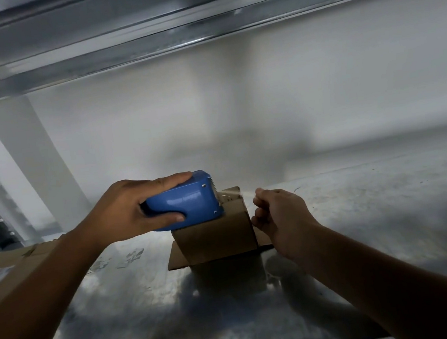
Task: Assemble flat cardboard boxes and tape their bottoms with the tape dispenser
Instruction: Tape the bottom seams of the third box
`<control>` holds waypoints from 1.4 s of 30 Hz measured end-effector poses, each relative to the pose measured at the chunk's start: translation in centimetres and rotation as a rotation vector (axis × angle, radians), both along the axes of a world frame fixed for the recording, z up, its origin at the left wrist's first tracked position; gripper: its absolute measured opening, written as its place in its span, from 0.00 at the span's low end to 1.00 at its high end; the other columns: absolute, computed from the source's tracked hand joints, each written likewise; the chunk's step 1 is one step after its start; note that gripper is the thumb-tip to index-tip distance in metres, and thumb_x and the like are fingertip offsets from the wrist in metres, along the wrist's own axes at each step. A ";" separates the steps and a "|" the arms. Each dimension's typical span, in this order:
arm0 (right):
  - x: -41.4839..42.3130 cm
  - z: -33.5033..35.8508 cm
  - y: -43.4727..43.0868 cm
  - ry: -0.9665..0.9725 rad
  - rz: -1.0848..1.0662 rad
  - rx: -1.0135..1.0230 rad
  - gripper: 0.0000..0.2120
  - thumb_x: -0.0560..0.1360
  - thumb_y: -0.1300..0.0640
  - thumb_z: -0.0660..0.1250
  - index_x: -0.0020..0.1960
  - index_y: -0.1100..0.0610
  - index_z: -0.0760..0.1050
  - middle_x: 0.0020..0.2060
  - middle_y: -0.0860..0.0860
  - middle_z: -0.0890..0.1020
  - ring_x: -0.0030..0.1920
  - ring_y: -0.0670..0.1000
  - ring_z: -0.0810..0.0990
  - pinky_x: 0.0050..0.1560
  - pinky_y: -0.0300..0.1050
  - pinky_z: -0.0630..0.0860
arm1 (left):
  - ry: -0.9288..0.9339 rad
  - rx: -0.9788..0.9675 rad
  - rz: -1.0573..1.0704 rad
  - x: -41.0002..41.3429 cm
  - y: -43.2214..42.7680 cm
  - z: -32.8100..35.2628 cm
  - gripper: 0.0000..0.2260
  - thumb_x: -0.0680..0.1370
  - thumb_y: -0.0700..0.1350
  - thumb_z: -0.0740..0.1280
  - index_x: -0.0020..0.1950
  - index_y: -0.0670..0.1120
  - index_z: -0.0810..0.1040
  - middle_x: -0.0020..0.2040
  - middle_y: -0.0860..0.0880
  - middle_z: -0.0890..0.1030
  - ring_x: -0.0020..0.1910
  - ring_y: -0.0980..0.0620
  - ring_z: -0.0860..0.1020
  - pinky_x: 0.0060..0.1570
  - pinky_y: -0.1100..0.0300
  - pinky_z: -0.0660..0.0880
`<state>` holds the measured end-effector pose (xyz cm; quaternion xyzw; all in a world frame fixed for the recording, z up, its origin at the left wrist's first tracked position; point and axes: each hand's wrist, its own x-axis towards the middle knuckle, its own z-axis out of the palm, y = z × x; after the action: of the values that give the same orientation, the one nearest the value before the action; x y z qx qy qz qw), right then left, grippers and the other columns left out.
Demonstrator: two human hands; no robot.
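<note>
A small cardboard box (217,240) stands near the middle of the metal shelf (364,222), with its loose flaps splayed flat on the surface beneath it. The left hand (125,206) has its grip wrapped round the blue tape dispenser (187,204), which rests on the box's top. A clear strip of tape (236,194) runs from the toothed end to the right hand (281,213), whose curled grip pinches it just beside the box's right side. A larger carton (11,260) lies at the shelf's left edge.
</note>
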<state>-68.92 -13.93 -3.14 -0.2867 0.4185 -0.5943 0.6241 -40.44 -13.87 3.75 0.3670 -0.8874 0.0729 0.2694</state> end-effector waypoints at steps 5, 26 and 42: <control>0.0 -0.3 -0.2 0.050 -0.004 -0.014 0.05 0.81 0.59 0.67 0.51 0.61 0.78 0.41 0.55 0.80 0.36 0.49 0.77 0.37 0.45 0.79 | -0.015 -0.006 -0.003 -0.2 -0.1 0.1 0.32 0.72 0.63 0.73 0.75 0.62 0.71 0.55 0.57 0.84 0.46 0.55 0.84 0.46 0.58 0.82; 0.5 -1.8 -0.8 0.649 0.084 -0.228 0.11 0.84 0.52 0.61 0.49 0.58 0.76 0.45 0.57 0.81 0.42 0.51 0.78 0.40 0.43 0.77 | 0.038 0.153 -0.013 -0.1 -0.7 0.1 0.33 0.74 0.58 0.75 0.76 0.67 0.65 0.60 0.54 0.82 0.55 0.51 0.82 0.53 0.47 0.83; -1.1 -1.3 -1.7 0.884 -0.047 -0.614 0.07 0.78 0.60 0.70 0.54 0.55 0.74 0.49 0.50 0.80 0.49 0.49 0.80 0.49 0.38 0.79 | 0.039 0.139 0.011 -0.4 -0.1 0.2 0.31 0.74 0.62 0.73 0.75 0.69 0.66 0.57 0.63 0.82 0.52 0.57 0.83 0.50 0.52 0.83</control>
<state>-69.99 -15.63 -4.39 -0.6693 0.4545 -0.5260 0.2625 -40.85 -14.00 3.99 0.3911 -0.8829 0.0054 0.2599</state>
